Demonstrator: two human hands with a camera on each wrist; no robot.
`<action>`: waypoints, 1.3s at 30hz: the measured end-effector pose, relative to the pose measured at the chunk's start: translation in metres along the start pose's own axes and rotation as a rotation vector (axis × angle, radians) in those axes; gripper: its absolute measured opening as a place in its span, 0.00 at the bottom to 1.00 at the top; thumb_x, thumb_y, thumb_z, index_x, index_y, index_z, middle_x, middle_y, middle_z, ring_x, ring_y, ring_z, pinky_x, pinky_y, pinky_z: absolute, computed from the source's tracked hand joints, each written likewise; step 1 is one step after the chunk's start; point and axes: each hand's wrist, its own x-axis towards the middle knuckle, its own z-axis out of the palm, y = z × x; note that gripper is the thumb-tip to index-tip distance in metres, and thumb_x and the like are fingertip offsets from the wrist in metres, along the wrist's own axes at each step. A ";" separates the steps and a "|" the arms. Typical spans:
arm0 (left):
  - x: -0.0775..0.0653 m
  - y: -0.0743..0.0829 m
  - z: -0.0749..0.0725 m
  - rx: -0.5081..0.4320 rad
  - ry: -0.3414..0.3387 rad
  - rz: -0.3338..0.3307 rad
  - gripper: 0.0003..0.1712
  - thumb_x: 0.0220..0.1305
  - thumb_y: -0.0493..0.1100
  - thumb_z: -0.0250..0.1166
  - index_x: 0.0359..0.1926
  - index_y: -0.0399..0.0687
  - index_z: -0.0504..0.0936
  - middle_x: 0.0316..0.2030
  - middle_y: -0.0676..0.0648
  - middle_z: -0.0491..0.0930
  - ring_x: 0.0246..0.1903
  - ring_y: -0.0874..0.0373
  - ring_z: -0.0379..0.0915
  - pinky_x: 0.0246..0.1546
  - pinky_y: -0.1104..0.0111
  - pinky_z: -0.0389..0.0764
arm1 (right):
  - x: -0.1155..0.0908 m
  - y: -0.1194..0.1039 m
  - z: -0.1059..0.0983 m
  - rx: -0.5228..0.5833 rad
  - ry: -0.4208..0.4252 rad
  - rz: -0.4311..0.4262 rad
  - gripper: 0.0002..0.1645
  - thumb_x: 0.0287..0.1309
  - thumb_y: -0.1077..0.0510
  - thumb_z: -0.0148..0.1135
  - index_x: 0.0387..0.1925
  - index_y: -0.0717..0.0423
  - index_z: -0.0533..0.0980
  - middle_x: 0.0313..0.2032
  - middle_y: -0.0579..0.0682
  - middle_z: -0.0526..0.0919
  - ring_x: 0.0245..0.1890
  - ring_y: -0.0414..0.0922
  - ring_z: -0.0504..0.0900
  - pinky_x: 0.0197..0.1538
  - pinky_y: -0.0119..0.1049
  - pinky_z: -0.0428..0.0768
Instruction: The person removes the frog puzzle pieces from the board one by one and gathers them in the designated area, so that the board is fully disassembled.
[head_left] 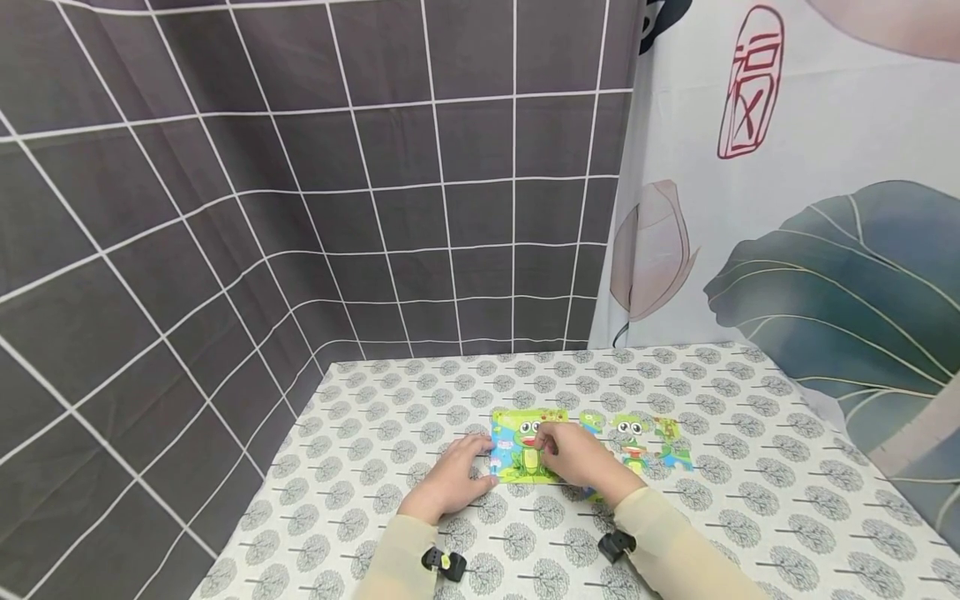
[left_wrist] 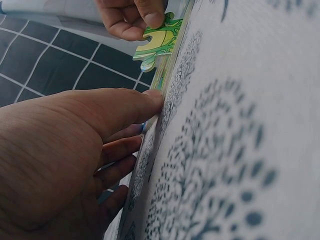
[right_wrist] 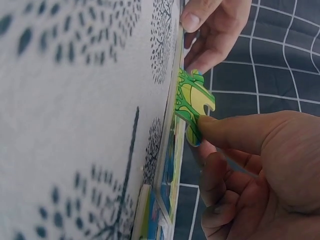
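Observation:
A frog jigsaw puzzle board (head_left: 504, 423) lies flat on the cloth, its left part showing blue and green. My left hand (head_left: 453, 477) rests at the board's left side, thumb and fingers spread and touching its edges. Over the board, my right hand (head_left: 581, 454) pinches a green and yellow puzzle piece (right_wrist: 189, 95) between thumb and fingers. In both wrist views this piece stands tilted up from the board, its lower edge at the surface. The right hand covers the board's right part in the head view.
Loose puzzle pieces (head_left: 632, 428) with frog eyes lie right of the board, alongside more green and blue pieces (head_left: 677, 457). A tree-patterned cloth (head_left: 525, 542) covers the table. Behind it hangs a dark grid curtain (head_left: 480, 217), and a white flowered curtain (head_left: 675, 125) hangs at the right.

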 end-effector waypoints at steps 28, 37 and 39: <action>-0.001 0.002 -0.001 -0.008 -0.001 -0.009 0.36 0.67 0.51 0.72 0.72 0.48 0.74 0.74 0.49 0.69 0.75 0.46 0.60 0.76 0.45 0.62 | 0.000 0.022 -0.011 0.185 -0.036 0.011 0.07 0.65 0.64 0.69 0.35 0.49 0.80 0.30 0.43 0.79 0.28 0.42 0.78 0.34 0.36 0.81; -0.003 0.005 -0.002 -0.007 -0.002 -0.009 0.35 0.67 0.49 0.71 0.72 0.48 0.74 0.74 0.49 0.69 0.75 0.45 0.60 0.76 0.44 0.62 | -0.008 0.034 -0.023 0.182 -0.009 0.081 0.07 0.64 0.62 0.71 0.33 0.47 0.81 0.29 0.44 0.79 0.30 0.42 0.78 0.36 0.37 0.80; -0.003 0.005 -0.003 -0.008 0.000 -0.003 0.35 0.67 0.49 0.72 0.72 0.47 0.74 0.73 0.48 0.69 0.75 0.45 0.60 0.75 0.44 0.62 | -0.011 0.039 -0.028 0.186 -0.009 0.083 0.07 0.64 0.62 0.70 0.34 0.48 0.81 0.30 0.44 0.79 0.30 0.43 0.78 0.35 0.37 0.80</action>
